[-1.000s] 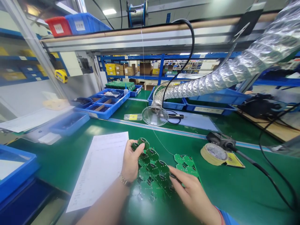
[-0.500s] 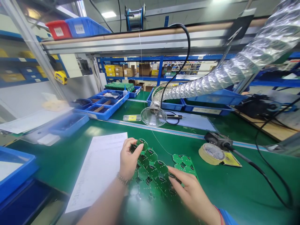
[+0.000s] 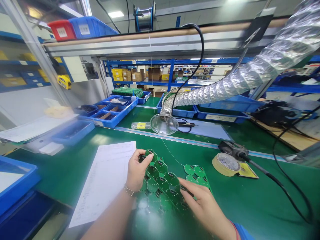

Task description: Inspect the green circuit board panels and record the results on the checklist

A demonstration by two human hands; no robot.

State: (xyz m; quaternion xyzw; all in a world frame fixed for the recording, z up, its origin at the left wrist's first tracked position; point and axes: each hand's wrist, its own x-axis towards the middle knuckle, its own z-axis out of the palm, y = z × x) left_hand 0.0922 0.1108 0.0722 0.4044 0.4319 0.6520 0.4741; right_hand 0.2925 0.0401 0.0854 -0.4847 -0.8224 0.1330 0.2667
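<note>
1. Circuit-board panel [image 3: 171, 179], made of joined green discs, sits tilted between the two hands over the bench [image 3: 245, 203]. More discs show below, blurred; I cannot tell whether they belong to it or lie beneath.
2. The left hand [image 3: 136, 170] grips the upper left corner, thumb pressed on the face, other fingers curled behind and partly hidden.
3. The right hand [image 3: 200, 196] pinches the right edge between thumb and forefinger; its remaining fingers are mostly hidden. Holding opposite sides probably keeps the panel steady and its face turned toward the wearer.
4. Just right, a second panel [image 3: 197, 175] lies on the bench, likely left there to be within easy reach.
5. A thin wire [image 3: 150, 56] hangs from the spool [image 3: 144, 18] overhead and runs down to that second panel; the high mount presumably keeps the reel off the bench.
6. Farther out stand a clear hood [image 3: 164, 124] on a foil duct [image 3: 215, 90], a tape roll [image 3: 225, 164] and, left, a printed sheet [image 3: 105, 180].
7. Compared with one second earlier, the whole view sits slightly farther left, and the left hand shifts a little left too; both grips look unchanged.
</note>
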